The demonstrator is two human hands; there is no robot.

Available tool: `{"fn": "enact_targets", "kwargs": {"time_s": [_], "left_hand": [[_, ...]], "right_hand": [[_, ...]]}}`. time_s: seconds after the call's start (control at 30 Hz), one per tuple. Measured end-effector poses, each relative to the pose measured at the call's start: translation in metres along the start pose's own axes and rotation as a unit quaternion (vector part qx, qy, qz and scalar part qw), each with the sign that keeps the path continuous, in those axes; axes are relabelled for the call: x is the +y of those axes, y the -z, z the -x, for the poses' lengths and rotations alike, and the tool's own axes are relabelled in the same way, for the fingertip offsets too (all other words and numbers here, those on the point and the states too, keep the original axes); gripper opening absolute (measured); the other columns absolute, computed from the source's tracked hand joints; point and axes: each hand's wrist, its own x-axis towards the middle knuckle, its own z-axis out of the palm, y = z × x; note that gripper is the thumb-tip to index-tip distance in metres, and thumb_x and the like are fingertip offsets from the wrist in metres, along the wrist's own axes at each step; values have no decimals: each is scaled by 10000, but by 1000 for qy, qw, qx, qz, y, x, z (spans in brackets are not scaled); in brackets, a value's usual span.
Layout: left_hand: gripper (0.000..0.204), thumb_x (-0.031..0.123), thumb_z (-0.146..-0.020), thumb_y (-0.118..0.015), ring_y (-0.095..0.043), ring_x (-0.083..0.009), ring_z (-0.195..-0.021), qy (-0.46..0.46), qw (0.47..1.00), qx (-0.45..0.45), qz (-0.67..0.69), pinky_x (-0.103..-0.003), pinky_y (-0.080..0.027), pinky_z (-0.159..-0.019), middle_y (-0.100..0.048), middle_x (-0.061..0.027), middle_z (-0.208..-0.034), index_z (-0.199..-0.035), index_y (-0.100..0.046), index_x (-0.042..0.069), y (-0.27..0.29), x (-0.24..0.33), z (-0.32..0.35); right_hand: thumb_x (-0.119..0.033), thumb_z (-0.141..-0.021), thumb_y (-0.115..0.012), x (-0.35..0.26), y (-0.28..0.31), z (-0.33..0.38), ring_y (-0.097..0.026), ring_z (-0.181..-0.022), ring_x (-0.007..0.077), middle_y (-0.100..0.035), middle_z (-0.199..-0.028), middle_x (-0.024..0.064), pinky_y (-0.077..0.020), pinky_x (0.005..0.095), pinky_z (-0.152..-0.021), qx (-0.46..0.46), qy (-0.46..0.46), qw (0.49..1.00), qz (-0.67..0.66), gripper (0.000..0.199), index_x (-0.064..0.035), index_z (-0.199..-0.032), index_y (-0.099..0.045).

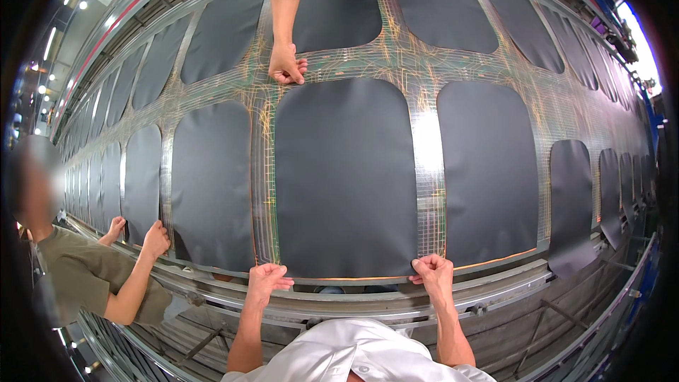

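Observation:
A large black sheet (345, 177) with rounded corners lies on a long metal grid table (424, 141) in front of me. My left hand (266, 276) pinches its near left corner, and my right hand (433, 271) grips its near right corner, both at the table's near edge. Across the table another person's hand (285, 65) presses the far left corner of the same sheet. More black sheets (488, 170) lie in rows to either side.
A person in an olive shirt (85, 276) stands at my left with both hands on the neighbouring sheet (212, 184). A metal rail (396, 301) runs along the near edge. Bright glare falls on the grid right of my sheet.

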Motion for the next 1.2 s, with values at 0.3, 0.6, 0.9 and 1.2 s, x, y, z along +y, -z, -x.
{"fn": "enact_targets", "kwargs": {"time_s": [0.3, 0.6, 0.9, 1.2], "left_hand": [[194, 125, -897, -714, -732, -279, -700, 14, 1000, 13, -11, -324, -612, -596, -683, -136, -792, -904, -647, -57, -2, 3, 1], [211, 133, -886, -728, -728, -298, -693, 28, 1000, 13, 1, -350, -618, -597, -680, -153, -789, -905, -634, -55, 0, 1, -1], [175, 82, -904, -696, -733, -282, -706, 41, 999, 13, 4, -329, -622, -611, -680, -139, -803, -920, -643, -84, 0, 5, 1], [168, 64, -904, -690, -732, -269, -701, 38, 999, 14, 0, -319, -625, -611, -679, -137, -793, -925, -647, -97, -3, 9, 3]], "right_hand": [[-69, -863, -697, 1, 1, 0, -673, -555, 169, -640, -655, 65, -579, 278, -508, -9, 10, 1000, -10, 137, 46, -814, -640], [-59, -858, -697, -1, 1, 1, -664, -549, 171, -633, -652, 67, -594, 294, -526, -9, -4, 1000, -14, 137, 55, -809, -639], [-55, -855, -697, -2, 1, 1, -645, -535, 154, -628, -653, 64, -611, 306, -541, -5, -16, 1000, -19, 138, 59, -804, -638], [-47, -861, -708, -2, 2, 0, -636, -548, 135, -619, -637, 55, -607, 307, -555, -9, -21, 999, -24, 138, 60, -801, -645]]}}
